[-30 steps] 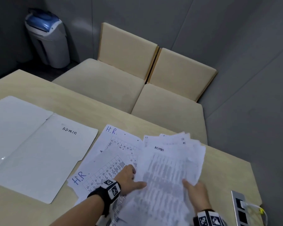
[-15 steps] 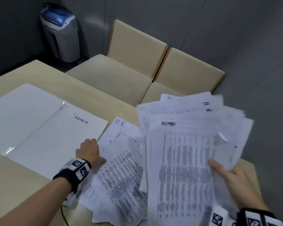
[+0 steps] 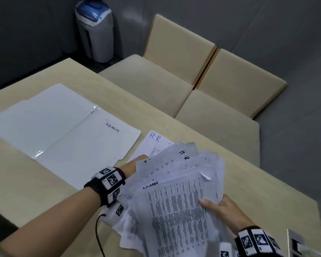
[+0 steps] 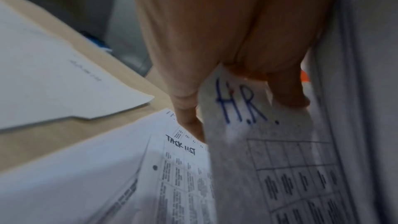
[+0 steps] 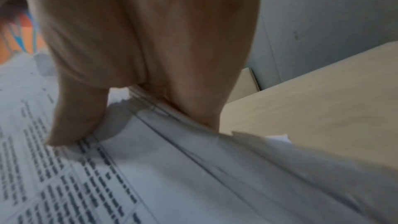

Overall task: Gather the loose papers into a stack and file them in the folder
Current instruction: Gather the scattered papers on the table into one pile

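My right hand (image 5: 140, 40) pinches the edge of the papers (image 5: 193, 176): my thumb (image 5: 73, 122) presses on the printed top sheet, and my fingers (image 5: 202, 101) curl under the bundle. The sheets fan unevenly to the right, above the pale table (image 5: 323, 100). A grey wall (image 5: 323, 14) stands behind.

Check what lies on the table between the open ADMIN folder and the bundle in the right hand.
In the head view, H.R. sheets and the left hand lie between the folder and the bundle that the right hand grips.
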